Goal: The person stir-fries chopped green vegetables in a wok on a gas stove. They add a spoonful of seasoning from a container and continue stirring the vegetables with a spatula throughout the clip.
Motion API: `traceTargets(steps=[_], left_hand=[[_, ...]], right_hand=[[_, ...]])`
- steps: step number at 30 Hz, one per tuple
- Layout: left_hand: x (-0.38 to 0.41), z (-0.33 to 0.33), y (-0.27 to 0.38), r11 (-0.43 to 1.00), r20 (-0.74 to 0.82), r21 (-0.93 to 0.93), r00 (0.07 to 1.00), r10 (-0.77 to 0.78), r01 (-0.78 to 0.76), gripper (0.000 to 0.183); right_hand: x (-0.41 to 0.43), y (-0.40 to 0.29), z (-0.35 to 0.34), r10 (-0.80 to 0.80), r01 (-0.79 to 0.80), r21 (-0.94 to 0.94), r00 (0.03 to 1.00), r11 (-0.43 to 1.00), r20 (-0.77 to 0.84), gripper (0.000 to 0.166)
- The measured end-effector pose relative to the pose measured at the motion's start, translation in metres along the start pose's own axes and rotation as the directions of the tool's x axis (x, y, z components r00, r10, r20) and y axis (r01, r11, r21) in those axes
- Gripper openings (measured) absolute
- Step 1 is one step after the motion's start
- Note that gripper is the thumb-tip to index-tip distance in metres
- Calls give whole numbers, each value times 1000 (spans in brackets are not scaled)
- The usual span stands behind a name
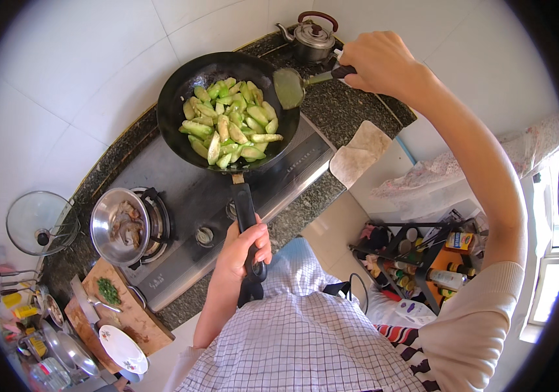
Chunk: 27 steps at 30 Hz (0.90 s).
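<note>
My left hand (246, 247) grips the black handle of a wok (171, 127) over the right side of the gas stove (181, 206). Sliced green vegetable pieces (230, 120) lie heaped in the wok. A spatula (289, 88) with a metal blade is in my right hand (377, 61), its blade at the wok's right rim and its dark handle partly hidden by my fingers. On the left burner stands a metal bowl (105, 228) holding pieces of what looks like cooked meat or seafood.
A kettle (313, 41) stands behind, in the corner. A folded cloth (360, 152) lies at the counter's right edge. On the left are a glass lid (39, 215), a cutting board (154, 333) with a cleaver (83, 299) and chopped greens (108, 290), and a white oval dish (122, 349). A bottle rack (421, 274) stands lower right.
</note>
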<state>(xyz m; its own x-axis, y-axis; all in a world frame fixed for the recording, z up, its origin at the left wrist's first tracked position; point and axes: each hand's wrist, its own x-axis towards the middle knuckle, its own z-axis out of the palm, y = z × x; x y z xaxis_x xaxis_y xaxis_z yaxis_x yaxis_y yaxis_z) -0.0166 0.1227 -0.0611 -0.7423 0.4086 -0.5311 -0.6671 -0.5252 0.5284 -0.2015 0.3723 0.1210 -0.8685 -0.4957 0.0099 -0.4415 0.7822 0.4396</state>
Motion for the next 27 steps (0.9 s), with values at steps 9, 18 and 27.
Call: traceTargets(steps=[9, 18, 27], left_hand=[[2, -2, -3, 1000, 17, 0, 1000, 16, -16, 11], [1, 3, -3, 1000, -11, 10, 1000, 29, -29, 12], [3, 2, -5, 1000, -1, -18, 1000, 20, -20, 11]], right_hand=[[-13, -40, 94, 114, -437, 747, 889, 501, 444, 32], [-18, -42, 72, 276, -294, 629, 952, 720, 129, 28], [-16, -38, -18, 68, -51, 94, 979, 994, -192, 14]])
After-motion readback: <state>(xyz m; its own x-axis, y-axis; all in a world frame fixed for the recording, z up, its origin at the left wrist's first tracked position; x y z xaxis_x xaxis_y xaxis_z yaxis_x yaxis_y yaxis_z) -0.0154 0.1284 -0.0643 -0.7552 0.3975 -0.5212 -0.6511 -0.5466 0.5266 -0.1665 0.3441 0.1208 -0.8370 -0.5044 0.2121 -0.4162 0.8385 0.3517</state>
